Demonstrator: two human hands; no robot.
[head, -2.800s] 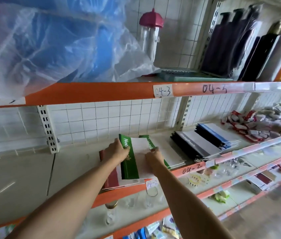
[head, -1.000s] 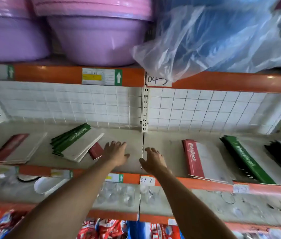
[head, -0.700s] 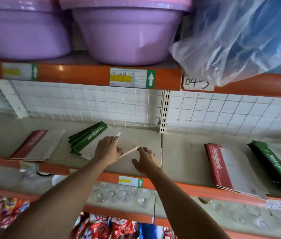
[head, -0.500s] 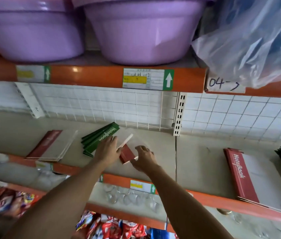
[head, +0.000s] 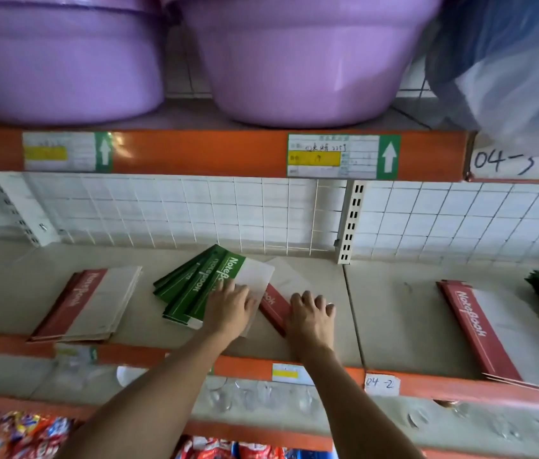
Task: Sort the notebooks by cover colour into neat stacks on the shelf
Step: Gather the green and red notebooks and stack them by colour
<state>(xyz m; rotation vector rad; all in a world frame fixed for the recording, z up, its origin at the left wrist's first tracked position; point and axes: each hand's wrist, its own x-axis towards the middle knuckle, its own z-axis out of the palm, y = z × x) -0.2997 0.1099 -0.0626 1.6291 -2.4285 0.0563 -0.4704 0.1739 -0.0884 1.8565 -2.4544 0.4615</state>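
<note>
Both hands are down on the shelf (head: 394,313) now. The left hand (head: 228,309) lies flat, fingers straight, pressing the fanned green notebooks (head: 195,286). Just right of that fan, the right hand (head: 311,318) rests with fingers spread on a red notebook (head: 273,308) that is tucked partly under the greens. Risk here: drag the red one out and the loose fan could slide forward off the shelf lip. How much of the red cover sits under the greens is hidden. Left of the fan lies a red stack (head: 86,303); far right, another red stack (head: 480,329), cut off by the frame.
</note>
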